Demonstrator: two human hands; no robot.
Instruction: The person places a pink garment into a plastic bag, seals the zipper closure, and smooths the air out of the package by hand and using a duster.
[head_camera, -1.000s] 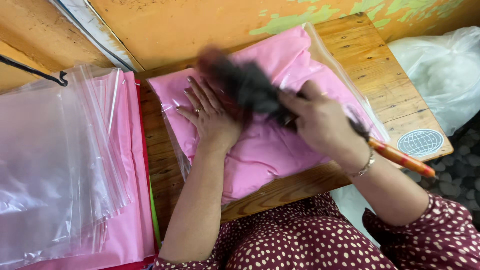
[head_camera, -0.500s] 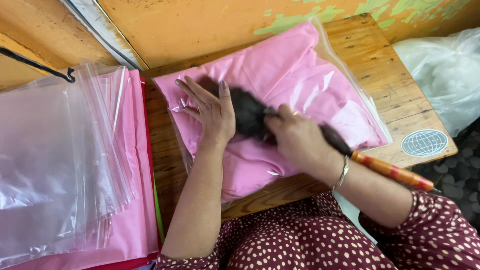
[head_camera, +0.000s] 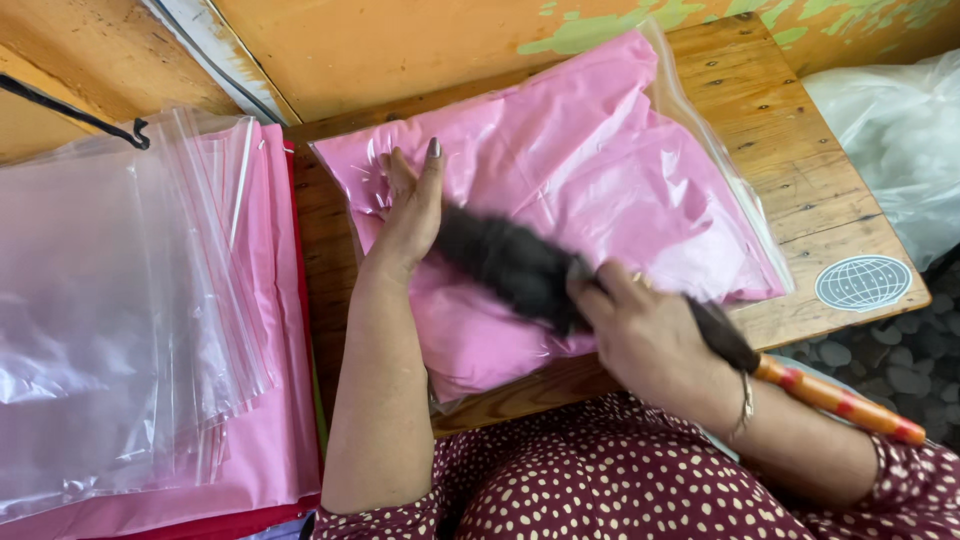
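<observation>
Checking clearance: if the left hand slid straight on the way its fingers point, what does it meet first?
The left hand lies flat on the pink bagged garment, fingers aimed at the orange wall. It would probably cross the bag's far edge, a bare strip of wooden table, then hit the wall.

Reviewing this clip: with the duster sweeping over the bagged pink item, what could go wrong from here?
1. The pink bagged item overhangs the near edge of the small wooden table; the sweep of the black feather duster might nudge it off, though the left hand presses it flat.
2. The duster's orange handle juts past the right hand and could catch on the table edge.
</observation>
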